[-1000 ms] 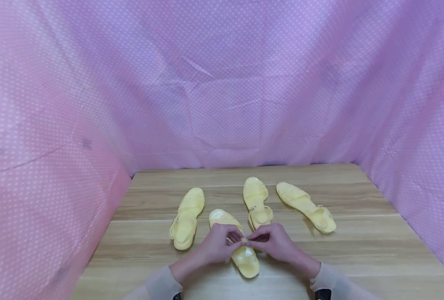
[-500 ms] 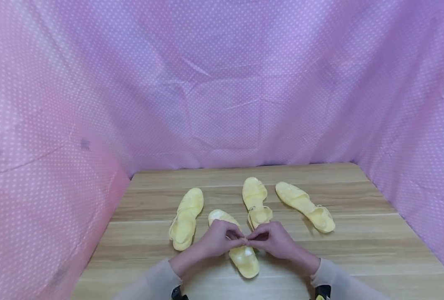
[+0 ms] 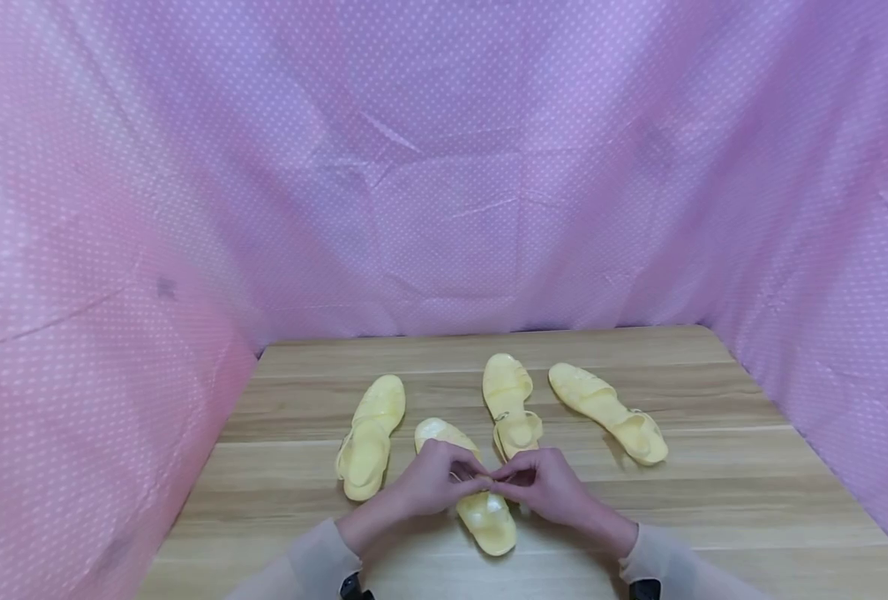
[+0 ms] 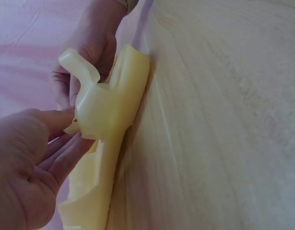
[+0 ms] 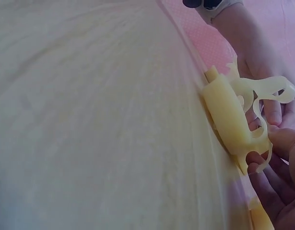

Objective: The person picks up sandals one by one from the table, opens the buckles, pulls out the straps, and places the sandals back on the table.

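A pale yellow jelly sandal (image 3: 492, 533) lies slanted on the table in front of the person, toe pointing away and to the left. Above its heel part my left hand (image 3: 438, 479) and right hand (image 3: 545, 485) meet fingertip to fingertip. In the left wrist view, the left thumb and fingers pinch the edge of the sandal's strap (image 4: 92, 103) beside the raised heel piece. The right wrist view has the right hand (image 5: 286, 177) pinching a thin strap (image 5: 265, 136), while a wider strap end with a slot (image 5: 279, 88) sticks up. The fingertips hide the buckle area.
Matching yellow sandals lie around: one on the left (image 3: 371, 442), one just behind the right hand (image 3: 507, 387), and one at the right (image 3: 609, 408). All rest on a wood-grain table (image 3: 744, 483). Pink dotted cloth (image 3: 444, 183) hangs around the back and sides.
Both hands stay over the same sandal. Their fingertips have come closer together at the strap, and the small strap piece seen between them earlier is now mostly covered.
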